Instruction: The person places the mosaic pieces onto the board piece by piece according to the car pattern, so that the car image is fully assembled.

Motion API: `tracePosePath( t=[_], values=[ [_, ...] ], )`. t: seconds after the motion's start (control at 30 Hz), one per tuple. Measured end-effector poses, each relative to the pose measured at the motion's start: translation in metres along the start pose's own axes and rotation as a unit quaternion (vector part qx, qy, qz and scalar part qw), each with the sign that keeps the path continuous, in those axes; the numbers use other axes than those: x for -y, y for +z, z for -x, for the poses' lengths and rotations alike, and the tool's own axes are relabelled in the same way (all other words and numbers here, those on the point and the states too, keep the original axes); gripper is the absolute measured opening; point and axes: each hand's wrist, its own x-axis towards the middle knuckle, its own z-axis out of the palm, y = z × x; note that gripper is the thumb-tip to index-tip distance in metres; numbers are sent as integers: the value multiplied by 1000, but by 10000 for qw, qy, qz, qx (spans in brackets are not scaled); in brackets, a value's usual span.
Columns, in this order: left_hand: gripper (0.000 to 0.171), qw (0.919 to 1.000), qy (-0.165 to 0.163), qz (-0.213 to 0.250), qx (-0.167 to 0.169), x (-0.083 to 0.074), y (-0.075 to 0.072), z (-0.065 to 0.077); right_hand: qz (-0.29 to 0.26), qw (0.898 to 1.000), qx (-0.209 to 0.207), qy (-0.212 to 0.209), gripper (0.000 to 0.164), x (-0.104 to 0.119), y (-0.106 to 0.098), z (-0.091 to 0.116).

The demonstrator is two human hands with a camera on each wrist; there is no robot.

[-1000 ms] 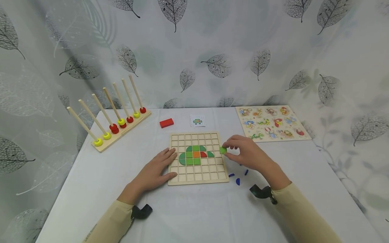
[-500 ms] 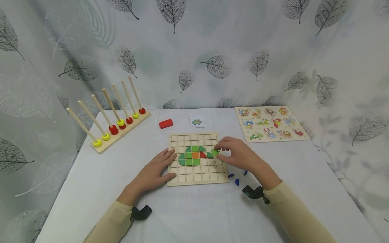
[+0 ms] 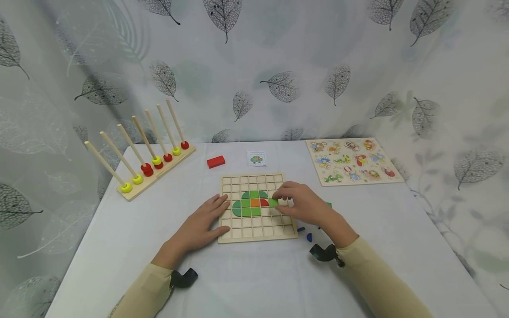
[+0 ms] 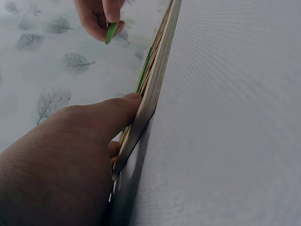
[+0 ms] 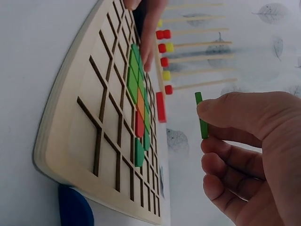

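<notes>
A square wooden grid board (image 3: 258, 240) lies mid-table, with green, orange and red tiles set in its cells. Around the orange square (image 3: 255, 202) are light green squares, dark green rounded pieces and a red rounded piece (image 5: 139, 124). My right hand (image 3: 302, 204) pinches a light green square tile (image 5: 204, 128) between thumb and fingers, above the board's right half. In the right wrist view the tile is edge-on and clear of the board. My left hand (image 3: 200, 226) rests on the board's left edge, fingers extended and thumb (image 4: 124, 107) against the rim.
Small blue pieces (image 3: 309, 237) lie right of the board, and a green piece (image 3: 329, 204) shows behind the right wrist. At the back are a peg stand (image 3: 157, 173), a red block (image 3: 216, 161), a picture card (image 3: 256, 158) and an insect puzzle board (image 3: 354, 161).
My right hand has carried the green tile leftward, from beside the board's right edge to over its cells. My left hand stays on the left edge.
</notes>
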Motion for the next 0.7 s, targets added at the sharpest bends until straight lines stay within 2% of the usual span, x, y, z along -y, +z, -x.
tracePosePath(
  t=[0.17,0.4,0.7],
  values=[
    [81,10000,14,2,-7,0,0,0,82,9999,95,17,22,0,5,-3],
    [81,10000,50,45,-8,2,1,0,105,9989,347,292,24,0,16,-8],
    [81,10000,49,57,21,1,0,0,492,9972,511,229,25,2,31,-14]
  ],
)
